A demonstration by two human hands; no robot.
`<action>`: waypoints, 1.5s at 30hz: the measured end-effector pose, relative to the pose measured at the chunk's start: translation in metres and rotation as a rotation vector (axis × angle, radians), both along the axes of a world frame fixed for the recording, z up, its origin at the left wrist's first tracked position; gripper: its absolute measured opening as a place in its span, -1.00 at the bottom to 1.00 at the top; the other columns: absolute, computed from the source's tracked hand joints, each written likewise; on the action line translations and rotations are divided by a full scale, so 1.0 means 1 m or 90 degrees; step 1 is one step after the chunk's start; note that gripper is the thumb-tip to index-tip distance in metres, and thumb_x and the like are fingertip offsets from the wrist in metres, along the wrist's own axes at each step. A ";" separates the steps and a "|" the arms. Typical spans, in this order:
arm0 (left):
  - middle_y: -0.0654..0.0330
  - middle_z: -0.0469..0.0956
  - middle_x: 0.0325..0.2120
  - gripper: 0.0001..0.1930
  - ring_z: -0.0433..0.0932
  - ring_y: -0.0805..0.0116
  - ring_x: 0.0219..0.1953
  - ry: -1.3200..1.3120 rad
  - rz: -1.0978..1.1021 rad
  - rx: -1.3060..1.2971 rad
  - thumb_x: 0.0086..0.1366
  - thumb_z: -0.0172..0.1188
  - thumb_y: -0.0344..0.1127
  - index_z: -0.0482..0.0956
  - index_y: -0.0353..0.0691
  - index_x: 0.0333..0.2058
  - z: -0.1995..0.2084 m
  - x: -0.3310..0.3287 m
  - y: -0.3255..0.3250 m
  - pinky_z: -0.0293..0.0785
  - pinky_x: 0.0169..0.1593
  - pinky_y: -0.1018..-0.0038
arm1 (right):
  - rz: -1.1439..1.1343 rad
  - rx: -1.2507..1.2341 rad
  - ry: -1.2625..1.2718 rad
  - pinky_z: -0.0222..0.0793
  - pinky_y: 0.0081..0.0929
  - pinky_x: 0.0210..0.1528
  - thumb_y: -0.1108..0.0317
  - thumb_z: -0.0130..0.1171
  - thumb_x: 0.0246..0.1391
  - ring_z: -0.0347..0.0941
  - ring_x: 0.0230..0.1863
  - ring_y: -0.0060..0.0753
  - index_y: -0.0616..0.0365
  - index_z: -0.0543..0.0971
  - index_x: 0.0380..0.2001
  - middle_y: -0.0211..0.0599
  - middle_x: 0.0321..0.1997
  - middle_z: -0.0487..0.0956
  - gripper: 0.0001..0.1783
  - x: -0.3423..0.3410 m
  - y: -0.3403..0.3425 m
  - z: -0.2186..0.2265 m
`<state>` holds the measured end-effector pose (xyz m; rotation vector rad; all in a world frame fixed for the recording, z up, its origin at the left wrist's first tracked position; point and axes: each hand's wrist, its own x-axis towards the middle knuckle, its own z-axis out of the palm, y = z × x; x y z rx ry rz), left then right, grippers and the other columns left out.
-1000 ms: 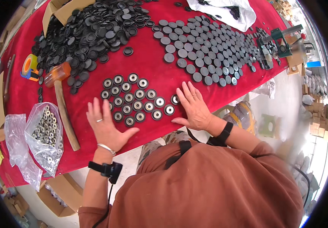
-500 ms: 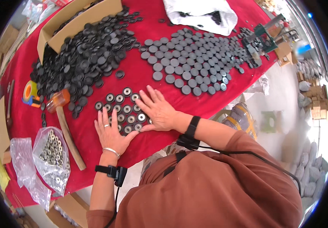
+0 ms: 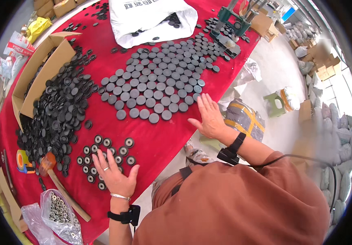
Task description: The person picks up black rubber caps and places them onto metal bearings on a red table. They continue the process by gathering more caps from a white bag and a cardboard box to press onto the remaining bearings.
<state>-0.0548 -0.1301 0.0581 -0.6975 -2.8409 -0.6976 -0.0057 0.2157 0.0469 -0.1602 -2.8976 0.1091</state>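
My left hand (image 3: 114,177) lies flat with fingers apart at the near edge of a small group of black round caps with metal ring centres (image 3: 129,142), partly covering some. My right hand (image 3: 212,120) is spread open near the table's right edge, its fingertips close to the lower right of a wide field of plain dark grey discs (image 3: 154,118). Neither hand grips anything. Whether the right fingertips touch the outermost disc, I cannot tell.
A heap of loose black caps (image 3: 57,110) spills beside a cardboard box (image 3: 55,67). An orange-headed mallet (image 3: 67,196), a tape roll (image 3: 22,158) and a clear bag of metal rings (image 3: 61,212) lie leftward. A white sack (image 3: 125,30) and a green press (image 3: 235,24) stand farther back.
My right hand has left the ringed caps and moved right, toward the grey discs. My left hand stays by the ringed caps. The view has shifted, showing more on the right.
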 end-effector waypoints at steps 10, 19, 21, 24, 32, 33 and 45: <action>-0.08 -0.17 0.28 0.13 -0.28 -0.15 0.31 -0.073 0.045 -0.210 -0.21 0.33 0.23 -0.01 -0.23 0.24 -0.010 -0.056 0.174 -0.27 0.20 -0.23 | 0.230 -0.048 -0.074 -0.23 0.19 0.25 -0.16 0.04 -0.03 -0.05 0.35 -0.16 0.30 0.16 0.18 -0.01 0.31 0.08 -0.13 -0.048 0.065 -0.018; -0.04 -0.19 0.29 0.07 -0.28 -0.12 0.32 -0.109 0.122 -0.275 -0.24 0.26 0.34 0.08 0.00 0.25 -0.022 -0.058 0.223 -0.29 0.14 -0.35 | 0.290 -0.060 -0.141 -0.29 0.37 0.18 -0.35 -0.01 -0.11 -0.21 0.39 -0.09 0.04 0.15 0.23 -0.05 0.35 0.01 -0.05 -0.086 0.108 -0.005; -0.04 -0.19 0.29 0.07 -0.27 -0.16 0.31 -0.067 0.113 -0.252 -0.27 0.27 0.35 0.12 0.05 0.23 -0.028 -0.060 0.228 -0.28 0.11 -0.38 | 0.284 -0.070 -0.126 -0.31 0.47 0.13 -0.36 0.02 -0.15 -0.20 0.38 -0.05 -0.16 0.20 0.21 -0.04 0.34 0.02 -0.12 -0.089 0.120 -0.011; -0.05 -0.18 0.29 0.06 -0.26 -0.16 0.31 -0.069 0.124 -0.246 -0.27 0.27 0.35 0.12 0.07 0.23 -0.028 -0.060 0.242 -0.27 0.10 -0.39 | 0.285 -0.079 -0.091 -0.32 0.45 0.14 -0.31 0.04 -0.13 -0.15 0.36 -0.03 -0.24 0.28 0.16 -0.06 0.32 0.06 -0.22 -0.094 0.136 -0.016; -0.17 -0.19 0.27 0.06 -0.26 -0.23 0.29 -0.053 0.137 -0.211 -0.29 0.30 0.35 0.14 0.06 0.22 -0.027 -0.060 0.270 -0.23 0.10 -0.39 | 0.324 -0.036 -0.075 -0.28 0.45 0.14 -0.28 -0.01 -0.05 -0.14 0.37 -0.05 -0.41 0.27 0.15 -0.18 0.31 0.11 -0.33 -0.111 0.168 -0.021; -0.17 -0.19 0.27 0.06 -0.26 -0.23 0.29 -0.054 0.138 -0.213 -0.29 0.30 0.35 0.14 0.06 0.22 -0.028 -0.061 0.274 -0.23 0.10 -0.39 | 0.322 -0.032 -0.070 -0.28 0.44 0.14 -0.29 -0.01 -0.05 -0.14 0.37 -0.05 -0.41 0.27 0.15 -0.20 0.31 0.12 -0.33 -0.113 0.172 -0.021; -0.23 -0.18 0.25 0.13 -0.30 -0.30 0.28 -0.115 0.171 -0.155 -0.23 0.21 0.43 0.05 -0.12 0.24 -0.020 -0.070 0.298 -0.32 0.15 -0.33 | 0.331 -0.019 -0.024 -0.24 0.21 0.19 -0.17 0.14 -0.15 0.01 0.31 -0.08 -0.20 0.29 0.15 -0.05 0.31 0.09 -0.24 -0.120 0.188 0.006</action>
